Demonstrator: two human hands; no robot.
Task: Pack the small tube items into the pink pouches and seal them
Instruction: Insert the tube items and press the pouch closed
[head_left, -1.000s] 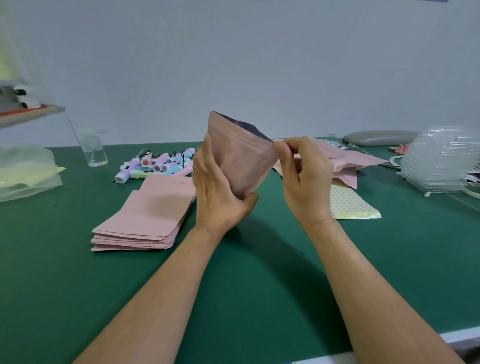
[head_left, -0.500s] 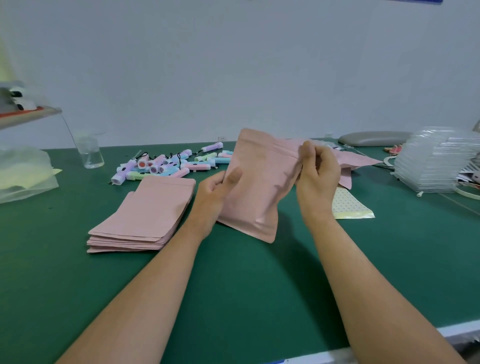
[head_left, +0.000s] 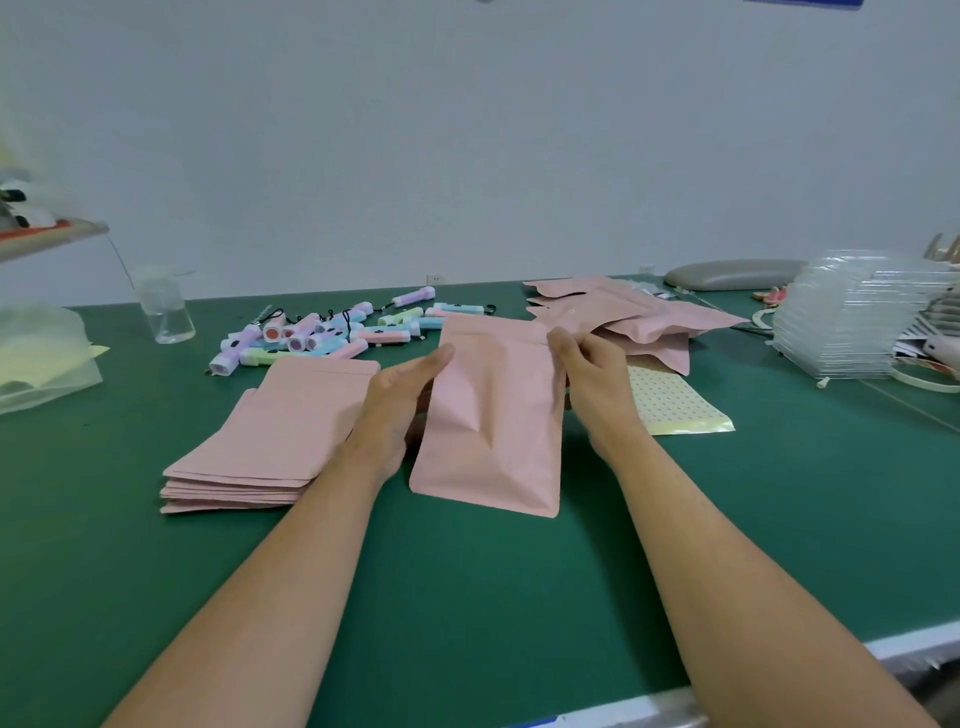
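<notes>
Pouch stack (head_left: 270, 431) left, dotted sheet (head_left: 675, 405) right

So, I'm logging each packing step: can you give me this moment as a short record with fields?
Held item: pink pouch, in both hands over the table
Left hand: holds the pouch's left edge
Right hand: fingers pinch its top right corner
Contents: not visible
Tubes: loose pile behind, to the left
Flat pouches: stack left of the hands
Other pouches: heap behind the right hand
</notes>
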